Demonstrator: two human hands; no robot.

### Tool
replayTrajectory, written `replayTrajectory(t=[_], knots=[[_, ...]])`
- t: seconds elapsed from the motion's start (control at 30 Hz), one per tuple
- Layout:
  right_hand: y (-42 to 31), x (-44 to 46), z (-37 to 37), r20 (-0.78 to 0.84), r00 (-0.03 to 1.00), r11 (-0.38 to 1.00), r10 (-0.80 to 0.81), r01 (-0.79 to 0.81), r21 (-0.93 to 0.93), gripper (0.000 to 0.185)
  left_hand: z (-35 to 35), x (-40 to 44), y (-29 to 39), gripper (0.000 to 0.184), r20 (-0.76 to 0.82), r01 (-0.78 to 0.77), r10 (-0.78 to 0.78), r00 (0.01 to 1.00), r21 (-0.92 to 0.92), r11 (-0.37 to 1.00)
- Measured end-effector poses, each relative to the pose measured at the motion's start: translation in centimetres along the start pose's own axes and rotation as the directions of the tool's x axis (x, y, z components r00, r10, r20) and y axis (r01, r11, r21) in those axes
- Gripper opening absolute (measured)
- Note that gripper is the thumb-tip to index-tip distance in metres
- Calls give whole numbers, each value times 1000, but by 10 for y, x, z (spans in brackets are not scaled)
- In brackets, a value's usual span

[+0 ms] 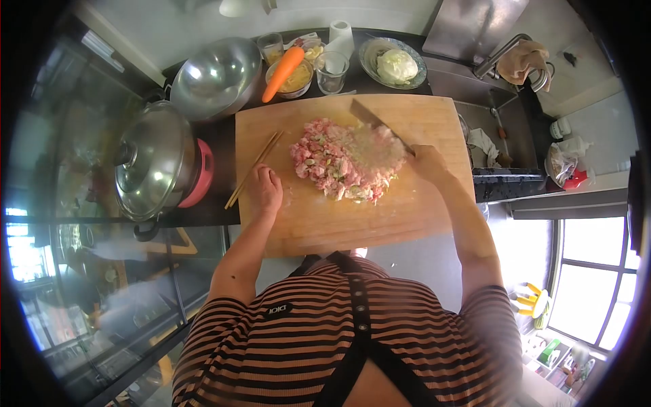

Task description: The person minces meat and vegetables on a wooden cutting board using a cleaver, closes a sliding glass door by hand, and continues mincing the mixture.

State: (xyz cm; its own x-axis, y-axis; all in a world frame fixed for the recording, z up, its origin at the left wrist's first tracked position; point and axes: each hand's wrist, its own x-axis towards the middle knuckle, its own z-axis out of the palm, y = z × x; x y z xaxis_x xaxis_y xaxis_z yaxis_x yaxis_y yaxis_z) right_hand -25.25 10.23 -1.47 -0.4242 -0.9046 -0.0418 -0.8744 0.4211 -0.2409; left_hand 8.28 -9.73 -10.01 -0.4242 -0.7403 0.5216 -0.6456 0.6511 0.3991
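Chopped pink meat with pale green bits [329,159] lies heaped in the middle of a wooden cutting board [325,227]. My right hand [427,163] is closed round the handle end of a cleaver [371,118], whose blade slants over the back right part of the meat and is partly blurred. On the board's left side rests my left hand [266,188], its fingers curled; whether anything is in them is hidden. A pair of wooden chopsticks [254,167] lies beside it, along the board's left edge.
Behind the board stand a steel bowl [217,76], a carrot [283,73] across a small bowl, a glass [332,72], a paper roll [341,39] and a plate with cabbage [397,67]. A lidded pot [152,163] is at the left, a sink [502,115] at the right.
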Motion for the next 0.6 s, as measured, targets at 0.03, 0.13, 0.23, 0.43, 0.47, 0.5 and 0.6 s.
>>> replayTrajectory(t=[0.03, 0.13, 0.23, 0.43, 0.47, 0.5, 0.6], knots=[[-19, -4, -11, 43, 998, 998, 49, -47, -51, 25, 1, -1, 1, 7, -3, -1, 1, 1000, -2, 1000], [-64, -21, -30, 98, 992, 987, 75, -60, -150, 30, 1, 0, 0, 7, -20, -19, 19, 1000, 11, 1000], [-80, -30, -42, 88, 986, 986, 143, -149, 69, 29, -3, 1, 3, 7, -17, -20, 20, 1000, 15, 1000], [-102, -43, -78, -154, 963, 783, 222, -82, 616, 25, -2, 1, 1, 8, 37, 13, -14, 999, 39, 999], [-107, -47, -76, -107, 960, 786, 258, -144, 602, 26, -1, 1, 1, 8, 28, 1, -3, 1000, 43, 999], [-113, -52, -72, -59, 954, 786, 294, -206, 584, 27, 0, 1, 1, 8, 20, -9, 8, 1000, 46, 999], [-101, -60, 5, -3, 981, 962, 192, -187, 197, 27, -3, 1, 1, 8, 18, -11, 11, 1000, 23, 1000]])
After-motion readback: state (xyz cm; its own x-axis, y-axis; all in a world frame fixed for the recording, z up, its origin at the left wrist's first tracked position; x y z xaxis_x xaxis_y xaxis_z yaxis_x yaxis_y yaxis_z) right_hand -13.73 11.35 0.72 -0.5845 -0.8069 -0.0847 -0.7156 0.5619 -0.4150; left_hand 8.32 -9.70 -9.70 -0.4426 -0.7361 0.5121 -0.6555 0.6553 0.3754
